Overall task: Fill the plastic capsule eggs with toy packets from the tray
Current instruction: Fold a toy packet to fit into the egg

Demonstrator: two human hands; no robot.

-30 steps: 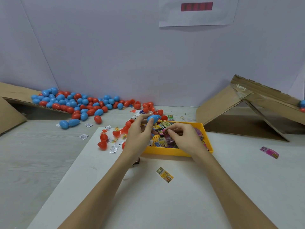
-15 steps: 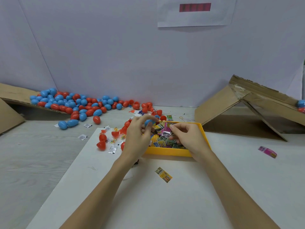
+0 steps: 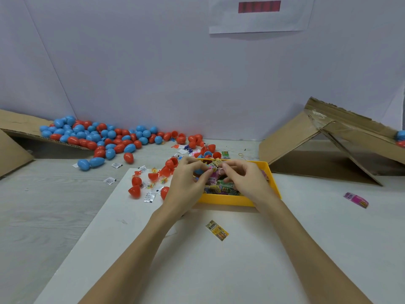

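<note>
Two forearms reach forward over the white bench (image 3: 263, 270), where a single yellow packet (image 3: 217, 230) lies nearest the viewer. Beyond it, both hands meet above the yellow tray (image 3: 225, 199) of toy packets (image 3: 223, 186). Left hand (image 3: 186, 183) has fingers curled round a blue capsule half (image 3: 199, 171), mostly hidden; right hand (image 3: 245, 179) pinches a pink packet (image 3: 213, 172) at its fingertips, just beside the left fingers. Red capsule halves (image 3: 140, 186) and small white sachets (image 3: 149, 197) lie left of the tray. A pink packet on the bench (image 3: 356, 199) lies well to the right. Farther back, blue and red capsule eggs (image 3: 98, 137) spill from a cardboard flap (image 3: 19, 126); a cardboard box (image 3: 328, 141) stands at far right.
</note>
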